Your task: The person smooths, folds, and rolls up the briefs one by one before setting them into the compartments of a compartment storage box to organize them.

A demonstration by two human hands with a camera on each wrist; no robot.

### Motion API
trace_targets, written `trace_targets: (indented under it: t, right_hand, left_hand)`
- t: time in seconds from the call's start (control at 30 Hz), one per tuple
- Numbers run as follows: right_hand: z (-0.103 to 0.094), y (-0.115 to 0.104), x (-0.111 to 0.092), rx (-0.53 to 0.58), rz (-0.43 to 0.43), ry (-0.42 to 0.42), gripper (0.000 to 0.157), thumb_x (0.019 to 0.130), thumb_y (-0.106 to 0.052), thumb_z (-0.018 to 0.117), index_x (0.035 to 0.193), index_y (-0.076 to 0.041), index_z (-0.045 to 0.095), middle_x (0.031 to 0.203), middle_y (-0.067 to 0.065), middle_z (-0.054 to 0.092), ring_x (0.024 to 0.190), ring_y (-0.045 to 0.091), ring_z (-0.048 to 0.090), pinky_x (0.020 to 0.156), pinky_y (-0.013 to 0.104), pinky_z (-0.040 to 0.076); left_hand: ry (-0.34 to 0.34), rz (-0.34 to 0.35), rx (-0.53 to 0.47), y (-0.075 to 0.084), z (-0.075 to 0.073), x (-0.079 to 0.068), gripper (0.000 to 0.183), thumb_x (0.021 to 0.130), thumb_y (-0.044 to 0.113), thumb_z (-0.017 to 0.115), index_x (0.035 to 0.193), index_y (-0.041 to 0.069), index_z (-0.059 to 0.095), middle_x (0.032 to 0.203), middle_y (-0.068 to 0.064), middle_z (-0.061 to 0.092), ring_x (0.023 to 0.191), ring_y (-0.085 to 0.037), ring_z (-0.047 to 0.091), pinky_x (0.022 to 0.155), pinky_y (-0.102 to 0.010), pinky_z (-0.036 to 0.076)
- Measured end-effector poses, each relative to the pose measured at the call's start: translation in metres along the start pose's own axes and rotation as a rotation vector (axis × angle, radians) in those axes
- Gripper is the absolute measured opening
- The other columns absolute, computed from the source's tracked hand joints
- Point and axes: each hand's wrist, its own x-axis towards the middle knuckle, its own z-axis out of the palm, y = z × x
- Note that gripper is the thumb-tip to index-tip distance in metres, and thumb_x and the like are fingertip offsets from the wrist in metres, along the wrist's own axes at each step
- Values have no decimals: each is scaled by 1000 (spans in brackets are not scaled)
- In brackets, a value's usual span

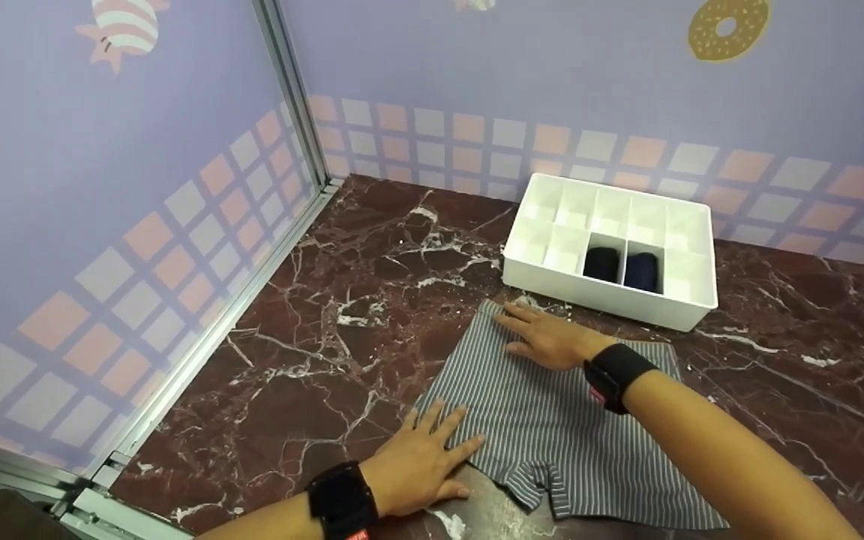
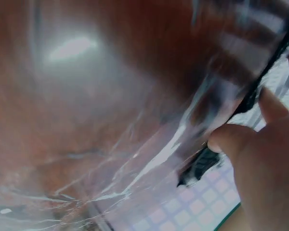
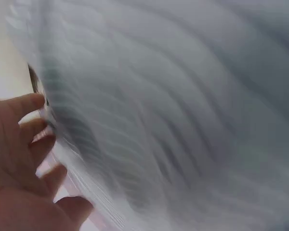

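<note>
A pair of blue-grey and white striped boxer shorts [image 1: 552, 420] lies spread on the dark red marbled table, crotch notch toward me. My left hand [image 1: 415, 463] rests with straight, spread fingers over the edge of its left leg, the palm partly on the bare tabletop. Near the upper left corner of the shorts, my right hand [image 1: 552, 339] lies on the cloth with its fingers extended. Close up in the right wrist view, the striped cloth [image 3: 164, 120] is blurred beside the right hand [image 3: 24, 163]. The left wrist view catches the left hand [image 2: 269, 159] at the dark cloth edge.
Just beyond the shorts stands a white divided box [image 1: 604, 297] with several compartments. Two front compartments hold a black folded cloth item [image 1: 601, 263] and a navy one [image 1: 642, 271]. Patterned walls border the back and left, with a metal rail [image 1: 229, 304] along the left edge.
</note>
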Motion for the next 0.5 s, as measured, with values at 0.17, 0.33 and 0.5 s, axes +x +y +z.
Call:
trace_targets:
  t: [0.17, 0.33, 0.5]
  right_hand:
    - [-3, 14, -10, -82, -29, 71, 48, 95, -12, 47, 140, 0, 34, 142, 27, 31, 131, 44, 29, 104, 55, 25]
    - [-7, 18, -2, -183, -38, 90, 47, 94, -9, 49, 139, -4, 38, 142, 23, 35, 129, 42, 33, 102, 54, 28]
    - [-11, 8, 30, -232, -61, 78, 46, 93, -6, 49, 138, -6, 41, 143, 19, 36, 128, 40, 36, 102, 53, 30]
  left_hand:
    - [36, 0, -90, -10, -2, -11, 59, 92, 56, 36, 143, 27, 35, 149, -19, 24, 133, -45, 22, 100, -62, 25]
    - [218, -46, -122, -18, -10, -11, 44, 93, 41, 49, 131, 20, 52, 137, -16, 44, 123, -36, 43, 98, -54, 35]
    - [360, -261, -77, -33, -13, -12, 41, 83, 34, 65, 117, 9, 62, 109, -10, 61, 96, -27, 60, 82, -42, 49]
